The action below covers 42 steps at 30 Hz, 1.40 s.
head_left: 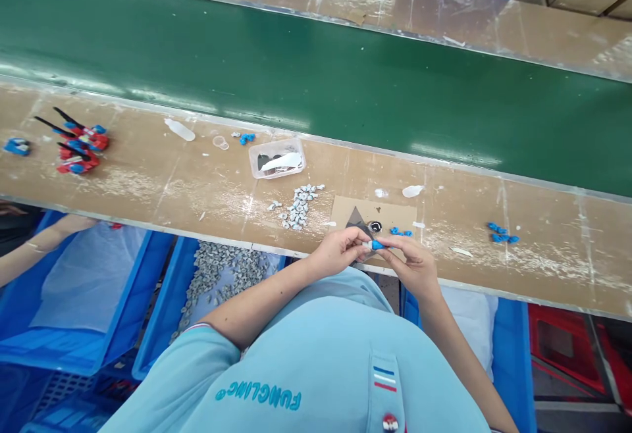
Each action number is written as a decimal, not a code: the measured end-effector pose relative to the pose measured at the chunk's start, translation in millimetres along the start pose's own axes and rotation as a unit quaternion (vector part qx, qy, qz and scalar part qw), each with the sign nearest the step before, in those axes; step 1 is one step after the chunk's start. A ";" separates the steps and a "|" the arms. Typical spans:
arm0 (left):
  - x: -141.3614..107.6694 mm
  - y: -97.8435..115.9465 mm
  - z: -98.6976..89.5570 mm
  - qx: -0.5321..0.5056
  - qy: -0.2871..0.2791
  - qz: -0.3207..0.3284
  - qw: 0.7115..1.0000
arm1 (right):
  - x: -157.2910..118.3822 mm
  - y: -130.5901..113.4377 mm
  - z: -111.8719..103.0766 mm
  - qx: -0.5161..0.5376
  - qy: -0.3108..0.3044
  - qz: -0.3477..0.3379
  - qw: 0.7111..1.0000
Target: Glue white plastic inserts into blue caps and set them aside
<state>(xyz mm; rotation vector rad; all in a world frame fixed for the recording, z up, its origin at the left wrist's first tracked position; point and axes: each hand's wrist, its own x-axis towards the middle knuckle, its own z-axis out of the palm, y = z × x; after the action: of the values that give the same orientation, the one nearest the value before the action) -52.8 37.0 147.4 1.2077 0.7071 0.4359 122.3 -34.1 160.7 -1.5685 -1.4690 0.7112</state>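
My left hand (340, 252) and my right hand (409, 260) meet over the front edge of a wooden workbench (207, 203). Between their fingertips is a small blue plastic part (378, 245) with a pale end. Both hands grip it, and the fingers hide most of it. Just beyond them, a square of brown cardboard (375, 212) lies on the bench with a dark triangular piece (356, 220) and a small round black-and-silver part (375, 226). Several small blue parts (401, 231) lie close to my right hand.
A clear plastic box (276, 159) and a heap of small grey parts (297, 206) stand left of my hands. Red-and-blue assemblies (81, 147) lie far left. A green conveyor belt (316, 91) runs behind the bench. Blue crates (217, 288) sit below, and a co-worker's arm (44, 249) shows left.
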 end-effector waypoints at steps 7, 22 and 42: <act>-2.1 14.9 -2.3 0.014 -0.035 -0.025 0.999 | 1.2 -5.9 -6.3 -0.006 -0.013 -0.027 1.000; -15.0 23.5 2.9 -0.037 -0.080 -0.018 0.996 | -14.5 -19.0 -5.1 0.101 0.018 0.042 0.994; -16.7 24.5 12.6 -0.094 -0.073 -0.081 0.990 | -28.5 -24.4 0.1 0.100 0.058 0.102 0.988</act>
<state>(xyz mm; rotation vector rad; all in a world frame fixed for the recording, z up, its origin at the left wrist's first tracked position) -54.4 25.1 177.3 0.9859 0.6195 0.2692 105.9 -63.2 177.8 -1.5890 -1.1275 0.8427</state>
